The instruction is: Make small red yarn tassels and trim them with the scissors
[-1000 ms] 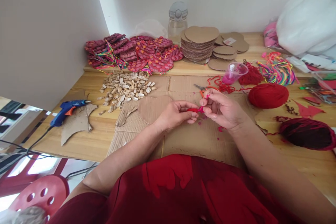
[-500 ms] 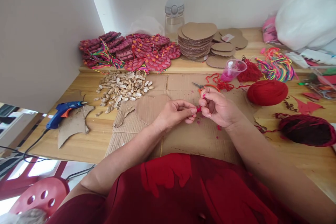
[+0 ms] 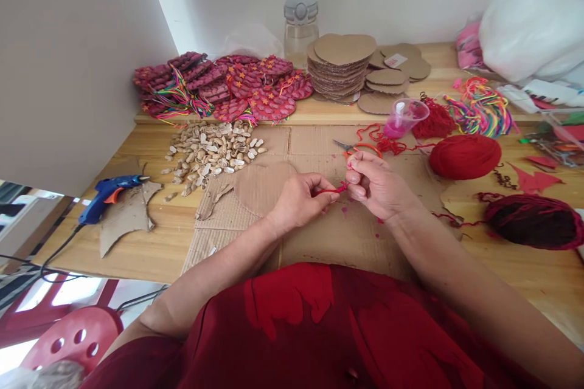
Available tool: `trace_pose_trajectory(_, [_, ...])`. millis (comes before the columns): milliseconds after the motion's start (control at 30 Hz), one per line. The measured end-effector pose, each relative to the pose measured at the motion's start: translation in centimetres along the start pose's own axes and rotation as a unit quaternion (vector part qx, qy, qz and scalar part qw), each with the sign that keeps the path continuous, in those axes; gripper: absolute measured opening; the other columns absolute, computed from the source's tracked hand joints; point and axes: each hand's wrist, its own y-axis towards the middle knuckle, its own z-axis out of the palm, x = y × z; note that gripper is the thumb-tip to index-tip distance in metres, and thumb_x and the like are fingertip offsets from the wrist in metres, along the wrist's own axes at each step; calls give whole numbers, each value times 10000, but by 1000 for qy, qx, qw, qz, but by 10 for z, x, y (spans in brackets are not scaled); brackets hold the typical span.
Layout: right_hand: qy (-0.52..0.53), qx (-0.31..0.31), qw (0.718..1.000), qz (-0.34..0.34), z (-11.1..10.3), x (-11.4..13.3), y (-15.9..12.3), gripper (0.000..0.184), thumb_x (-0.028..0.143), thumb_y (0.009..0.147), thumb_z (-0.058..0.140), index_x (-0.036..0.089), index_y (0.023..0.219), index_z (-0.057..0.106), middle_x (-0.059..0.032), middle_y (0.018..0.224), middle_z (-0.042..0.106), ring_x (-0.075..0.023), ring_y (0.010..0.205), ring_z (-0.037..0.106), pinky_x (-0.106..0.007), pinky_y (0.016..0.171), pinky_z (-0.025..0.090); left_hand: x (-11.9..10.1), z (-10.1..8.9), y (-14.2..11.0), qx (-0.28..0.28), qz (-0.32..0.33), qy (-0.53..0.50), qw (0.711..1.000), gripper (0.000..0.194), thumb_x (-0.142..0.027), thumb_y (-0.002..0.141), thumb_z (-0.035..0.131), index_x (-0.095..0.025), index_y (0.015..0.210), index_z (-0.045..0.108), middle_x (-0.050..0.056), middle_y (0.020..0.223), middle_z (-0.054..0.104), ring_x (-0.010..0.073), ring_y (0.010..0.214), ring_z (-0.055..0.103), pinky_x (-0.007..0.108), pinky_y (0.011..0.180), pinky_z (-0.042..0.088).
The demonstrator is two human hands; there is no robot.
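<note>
My left hand and my right hand meet over a flat cardboard sheet on the wooden table. Both are closed in a pinch on a short piece of red yarn stretched between them. A bare cardboard heart lies just left of my left hand. Small orange-handled scissors lie right behind my right hand. Red felt pieces rest on my lap.
A blue glue gun lies at the left on cardboard scrap. Peanut shells, finished red hearts, stacked cardboard hearts, a water bottle, a pink cup, yarn balls and coloured cords surround the work area.
My hands have drawn slightly apart, so a short stretch of red yarn now shows between them. The camera has tilted a little, shifting the scene.
</note>
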Motion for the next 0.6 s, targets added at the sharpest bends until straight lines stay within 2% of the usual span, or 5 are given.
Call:
trace_pose_trajectory(200, [-5,-12,1000,1,2,3,-3,232,257,727,661,219,728,432,83,525,457,-46,350,367,-183,349,205,-5,0,-1,1,-8,15,1000,184,-312,780,660,-139,735,617,1,586,599,86,496,530,204,500,407])
trace_pose_trajectory(367, [4,-14,1000,2,-2,0,0,223,237,717,655,220,733,433,85,516,468,-53,343,370,-183,340,212,-1,0,1,1,3,27,1000,166,-291,780,655,-130,748,632,3,612,612,82,499,535,202,499,412])
trace_pose_trajectory(467, [29,-6,1000,0,-7,-2,5,225,228,726,670,219,752,447,86,524,482,-54,349,383,-181,343,225,3,0,3,0,2,-6,1000,172,-293,779,665,-122,774,644,1,617,613,77,503,540,202,507,431])
trace_pose_trajectory(600, [65,37,997,-3,-10,-1,6,213,230,765,684,207,775,473,82,561,507,-40,381,409,-169,374,273,5,1,6,18,-11,-90,996,225,-320,765,706,-109,823,655,6,658,632,76,532,568,218,555,483])
